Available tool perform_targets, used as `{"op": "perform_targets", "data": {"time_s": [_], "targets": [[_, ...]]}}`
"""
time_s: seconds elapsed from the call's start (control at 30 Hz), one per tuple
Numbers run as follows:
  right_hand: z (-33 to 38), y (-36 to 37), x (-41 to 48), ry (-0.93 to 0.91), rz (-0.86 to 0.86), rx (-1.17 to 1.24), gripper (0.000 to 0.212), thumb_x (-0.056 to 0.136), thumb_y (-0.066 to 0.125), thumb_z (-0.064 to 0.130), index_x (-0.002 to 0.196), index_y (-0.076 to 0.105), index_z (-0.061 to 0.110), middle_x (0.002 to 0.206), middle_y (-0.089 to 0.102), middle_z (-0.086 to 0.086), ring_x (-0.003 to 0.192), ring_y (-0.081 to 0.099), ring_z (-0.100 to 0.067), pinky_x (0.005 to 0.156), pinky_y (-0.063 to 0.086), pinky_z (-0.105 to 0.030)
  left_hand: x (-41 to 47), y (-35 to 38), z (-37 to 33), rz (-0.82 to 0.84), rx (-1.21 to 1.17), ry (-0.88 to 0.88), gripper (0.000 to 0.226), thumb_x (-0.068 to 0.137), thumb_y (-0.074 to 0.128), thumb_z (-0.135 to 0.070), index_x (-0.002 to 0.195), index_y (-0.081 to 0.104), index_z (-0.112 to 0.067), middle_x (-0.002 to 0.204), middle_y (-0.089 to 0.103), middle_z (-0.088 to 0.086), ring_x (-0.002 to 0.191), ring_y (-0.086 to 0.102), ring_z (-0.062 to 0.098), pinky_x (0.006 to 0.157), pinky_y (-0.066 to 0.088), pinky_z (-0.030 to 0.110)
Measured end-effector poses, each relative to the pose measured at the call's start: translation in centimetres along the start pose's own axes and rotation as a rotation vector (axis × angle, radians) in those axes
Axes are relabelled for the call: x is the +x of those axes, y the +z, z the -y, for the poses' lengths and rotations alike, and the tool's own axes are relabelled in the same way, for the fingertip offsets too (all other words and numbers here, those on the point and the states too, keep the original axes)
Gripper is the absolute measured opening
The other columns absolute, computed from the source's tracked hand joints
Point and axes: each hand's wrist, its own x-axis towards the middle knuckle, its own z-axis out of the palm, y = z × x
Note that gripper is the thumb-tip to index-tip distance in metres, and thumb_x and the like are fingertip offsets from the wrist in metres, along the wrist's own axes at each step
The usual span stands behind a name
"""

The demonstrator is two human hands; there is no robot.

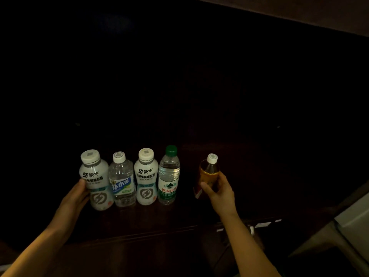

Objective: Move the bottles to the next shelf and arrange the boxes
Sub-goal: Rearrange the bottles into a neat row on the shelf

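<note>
Four bottles stand upright in a tight row on the dark shelf [139, 220], lower centre of view. From 9 o'clock end to 3 o'clock end: white milky bottle [95, 180], white cap; clear bottle with blue label [122, 182], white cap; second white bottle [145, 177], same print as the first; green-cap water bottle [169, 176], green-and-white label. Neighbours touch or nearly touch.

Fifth one, the amber bottle [209, 170], white cap, sits apart at 3 o'clock of the row, with a clear gap to the green-cap one. Right hand [218, 191] is wrapped around its lower body, thumb on the near-left side, fingers closed over the far side. Can't tell if its base is on the shelf or lifted. A reddish box corner [197, 193] shows just behind and left of that hand, mostly hidden.

Left hand [78, 193] is at 9 o'clock of the row, thumb tip pressed on the first white bottle's label, palm against its side; fingers are behind it, so full grip not confirmable.

Everything above and behind is near black. Light grey surface [353, 222] at 4 o'clock, frame edge.
</note>
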Motion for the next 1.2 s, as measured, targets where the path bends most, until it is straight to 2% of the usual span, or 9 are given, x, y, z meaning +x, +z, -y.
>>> {"op": "perform_targets", "data": {"time_s": [0.13, 0.27, 0.4, 0.6, 0.7, 0.9, 1.0, 1.1, 1.2], "targets": [[0.8, 2.6, -0.5, -0.016, 0.036, -0.013, 0.067, 0.083, 0.078, 0.036, 0.142, 0.046, 0.032, 0.120, 0.060, 0.022, 0.120, 0.055, -0.004, 0.102, 0.044, -0.030, 0.2, -0.2, 0.1, -0.010, -0.002, -0.005, 0.053, 0.094, 0.041, -0.061, 0.140, 0.051, -0.035, 0.137, 0.060, -0.008, 0.126, 0.054, 0.008, 0.106, 0.037, 0.034], [1.2, 4.5, -0.9, -0.016, 0.077, -0.023, 0.072, 0.082, 0.078, 0.041, 0.146, 0.044, 0.031, 0.126, 0.062, 0.020, 0.120, 0.054, -0.001, 0.100, 0.042, -0.025, 0.0, -0.2, 0.0, -0.020, -0.002, -0.009, 0.052, 0.092, 0.043, -0.062, 0.137, 0.053, -0.039, 0.135, 0.061, -0.011, 0.125, 0.055, 0.006, 0.106, 0.037, 0.035], [1.4, 5.2, -1.0, -0.005, 0.075, -0.021, 0.069, 0.084, 0.078, 0.039, 0.144, 0.044, 0.033, 0.120, 0.062, 0.024, 0.114, 0.054, 0.009, 0.091, 0.037, -0.011, 0.0, 0.0, -0.2, -0.016, -0.008, -0.022, 0.056, 0.090, 0.042, -0.061, 0.140, 0.049, -0.035, 0.132, 0.060, -0.012, 0.123, 0.054, 0.005, 0.101, 0.038, 0.028], [1.4, 4.9, -1.3, 0.004, 0.093, -0.045, 0.072, 0.083, 0.077, 0.044, 0.146, 0.042, 0.035, 0.115, 0.061, 0.029, 0.105, 0.051, 0.021, 0.090, 0.040, -0.012, -0.1, 0.2, -0.6, -0.021, 0.017, -0.042, 0.049, 0.091, 0.040, -0.059, 0.134, 0.051, -0.039, 0.129, 0.060, -0.014, 0.119, 0.055, 0.001, 0.096, 0.040, 0.025], [1.9, 4.6, -1.5, -0.002, 0.118, -0.064, 0.083, 0.082, 0.077, 0.048, 0.151, 0.034, 0.035, 0.118, 0.056, 0.034, 0.103, 0.046, 0.025, 0.087, 0.035, -0.007, -0.3, 0.2, -0.7, -0.038, 0.050, -0.040, 0.059, 0.091, 0.040, -0.058, 0.142, 0.048, -0.030, 0.139, 0.056, -0.005, 0.127, 0.052, 0.013, 0.105, 0.038, 0.032], [2.8, 3.1, -1.9, -0.039, 0.081, -0.071, 0.109, 0.073, 0.077, 0.061, 0.159, 0.018, 0.029, 0.160, 0.036, 0.006, 0.146, 0.033, -0.014, 0.115, 0.033, -0.038, -1.2, 0.5, -1.9, -0.142, 0.131, -0.009, 0.063, 0.093, 0.044, -0.052, 0.151, 0.039, -0.028, 0.155, 0.042, 0.001, 0.138, 0.042, 0.020, 0.114, 0.032, 0.039], [3.5, 2.5, -2.3, -0.093, 0.049, -0.069, 0.114, 0.064, 0.069, 0.076, 0.158, 0.021, 0.033, 0.163, 0.031, 0.005, 0.148, 0.031, -0.017, 0.117, 0.033, -0.045, -2.1, 0.5, -3.0, -0.245, 0.202, 0.038, 0.053, 0.099, 0.047, -0.042, 0.150, 0.039, -0.031, 0.154, 0.040, -0.004, 0.139, 0.039, 0.020, 0.116, 0.031, 0.043], [4.9, 2.0, -2.9, -0.153, 0.017, -0.094, 0.106, 0.068, 0.066, 0.077, 0.156, 0.022, 0.038, 0.163, 0.030, 0.007, 0.147, 0.030, -0.016, 0.116, 0.034, -0.046, -3.2, 0.3, -4.8, -0.296, 0.275, 0.108, 0.049, 0.100, 0.051, -0.034, 0.148, 0.044, -0.029, 0.143, 0.043, -0.010, 0.129, 0.037, 0.007, 0.105, 0.030, 0.027], [7.2, 1.7, -4.2, -0.204, -0.039, -0.141, 0.091, 0.076, 0.065, 0.071, 0.152, 0.025, 0.043, 0.161, 0.032, 0.006, 0.144, 0.032, -0.014, 0.111, 0.035, -0.041, -4.8, -0.6, -7.0, -0.260, 0.346, 0.210, 0.050, 0.099, 0.053, -0.028, 0.147, 0.045, -0.019, 0.144, 0.047, -0.005, 0.129, 0.042, 0.007, 0.102, 0.032, 0.024]]}}
